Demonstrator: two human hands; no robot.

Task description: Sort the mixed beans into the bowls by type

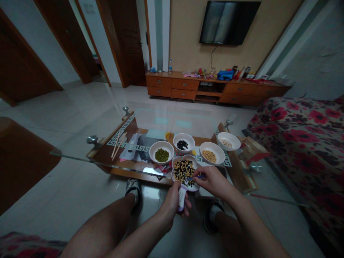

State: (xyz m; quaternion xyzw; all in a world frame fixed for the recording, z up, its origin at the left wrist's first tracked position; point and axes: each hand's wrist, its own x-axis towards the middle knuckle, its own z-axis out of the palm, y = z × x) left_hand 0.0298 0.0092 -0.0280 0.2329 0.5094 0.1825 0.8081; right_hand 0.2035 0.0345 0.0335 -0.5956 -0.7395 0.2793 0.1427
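Observation:
My left hand (176,200) is wrapped round the handle of a flower-shaped dish (197,164) with a purple edge. Mixed black, yellow and green beans (184,169) lie in the dish, which is at the front edge of the glass table. My right hand (211,180) pinches a small purple stick-like tool (198,177), its tip among the beans; its exact kind is unclear. Behind the dish are white bowls: one with green beans (162,155), one with black beans (182,144), one with yellow beans (209,156) and one with pale beans (227,143).
Chopsticks (118,146) are seen at the left part of the glass table (150,122). Papers and packets lie on the shelf beneath the glass. A flowered sofa (298,122) stands at the right, and a wooden cabinet (185,89) below a television (229,23) is at the back.

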